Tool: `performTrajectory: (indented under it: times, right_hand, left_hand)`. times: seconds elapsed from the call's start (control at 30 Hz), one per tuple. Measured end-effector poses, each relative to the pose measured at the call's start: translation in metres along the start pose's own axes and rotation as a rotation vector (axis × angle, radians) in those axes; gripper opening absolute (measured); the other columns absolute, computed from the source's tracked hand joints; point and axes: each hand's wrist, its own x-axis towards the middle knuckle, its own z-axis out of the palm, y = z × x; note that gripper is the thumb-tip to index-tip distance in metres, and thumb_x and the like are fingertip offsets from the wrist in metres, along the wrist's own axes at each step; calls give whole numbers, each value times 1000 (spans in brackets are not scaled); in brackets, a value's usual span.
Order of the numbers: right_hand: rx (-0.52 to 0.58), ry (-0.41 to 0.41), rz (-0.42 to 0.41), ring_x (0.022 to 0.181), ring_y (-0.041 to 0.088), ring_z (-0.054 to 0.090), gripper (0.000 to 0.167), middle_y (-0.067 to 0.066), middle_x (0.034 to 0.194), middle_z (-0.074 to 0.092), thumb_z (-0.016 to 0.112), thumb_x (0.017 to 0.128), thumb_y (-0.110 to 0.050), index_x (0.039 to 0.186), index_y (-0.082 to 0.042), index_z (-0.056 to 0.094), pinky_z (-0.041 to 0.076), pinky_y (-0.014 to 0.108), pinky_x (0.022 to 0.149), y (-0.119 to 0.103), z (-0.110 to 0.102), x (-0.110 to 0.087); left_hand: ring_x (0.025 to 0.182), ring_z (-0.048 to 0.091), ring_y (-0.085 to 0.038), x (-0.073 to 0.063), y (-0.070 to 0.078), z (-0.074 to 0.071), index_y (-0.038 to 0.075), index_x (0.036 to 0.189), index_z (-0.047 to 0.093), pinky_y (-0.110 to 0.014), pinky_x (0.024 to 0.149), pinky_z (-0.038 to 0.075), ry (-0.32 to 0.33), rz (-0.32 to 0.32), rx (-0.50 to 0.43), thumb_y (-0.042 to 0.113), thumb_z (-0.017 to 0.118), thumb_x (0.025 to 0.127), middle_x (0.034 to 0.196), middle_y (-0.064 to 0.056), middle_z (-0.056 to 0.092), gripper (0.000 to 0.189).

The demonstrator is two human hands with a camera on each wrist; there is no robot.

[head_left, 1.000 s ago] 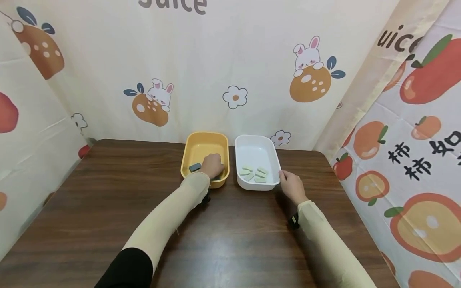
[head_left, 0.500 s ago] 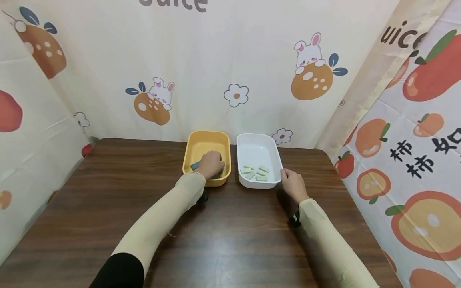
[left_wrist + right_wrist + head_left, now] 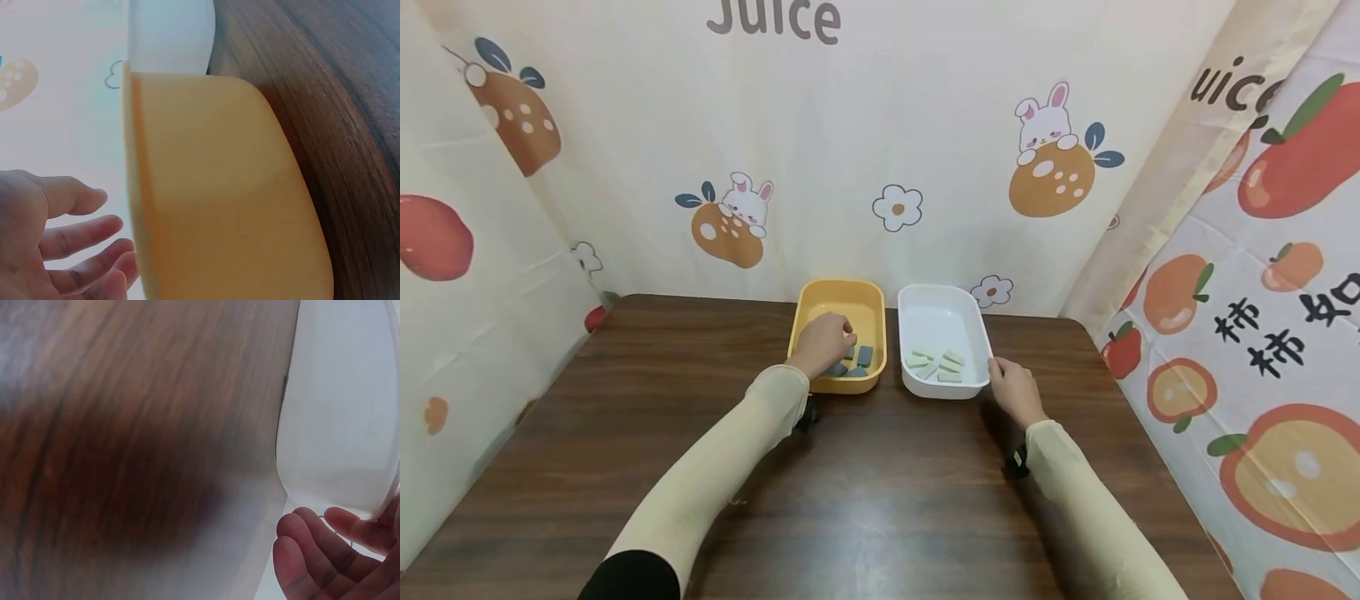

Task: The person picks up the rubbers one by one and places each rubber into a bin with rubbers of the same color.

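My left hand is over the left side of the yellow tray, its fingers loosely bent. In the left wrist view, the thumb and fingers stand apart beside the tray's rim with nothing between them. Several small grey-blue pieces lie in the near end of this tray; the hand hides part of that area. My right hand grips the near right rim of the white tray. Several pale green pieces are spread across its near end. In the right wrist view, the curled fingers sit at the tray's corner.
Both trays stand side by side near the back edge of the dark wooden table. A printed cloth hangs directly behind them, and more cloth borders the right side. A narrow gap separates the trays.
My left hand has shifted left and slightly up within the yellow tray, uncovering grey-blue pieces on its right side. The right hand stays at the white tray's rim. The head view has shifted slightly.
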Motion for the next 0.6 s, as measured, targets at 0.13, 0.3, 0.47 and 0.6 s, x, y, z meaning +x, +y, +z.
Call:
performTrajectory:
  times: [0.13,0.3,0.47,0.6]
  right_hand:
    - [9,-12,24,103,33,59,49,22,131,61,33,105,-31,134,2,56,46,52,96,2,1,-1]
    - [13,-14,28,99,32,57,51,23,131,60,32,105,-32,135,2,55,47,49,91,5,1,-1]
    - [-12,3,4,93,31,56,48,21,123,65,34,105,-31,130,0,60,46,47,85,9,-1,2]
    - [-11,-1,7,92,31,56,48,21,123,65,34,105,-32,129,0,60,45,46,84,10,0,2]
  left_hand:
    - [87,63,-21,-7,-2,-4,7,115,70,-39,79,55,14,-31,23,25,55,95,115,-8,69,31]
    - [93,62,-26,-18,-8,-10,7,116,69,-43,81,53,87,-44,14,25,56,94,115,-12,67,31]
    - [106,56,-32,-32,-23,-10,7,116,69,-47,86,49,150,-76,-29,26,57,94,115,-15,63,31]
    - [111,52,-34,-41,-36,-8,7,121,67,-49,87,49,176,-111,-43,26,58,94,120,-18,59,35]
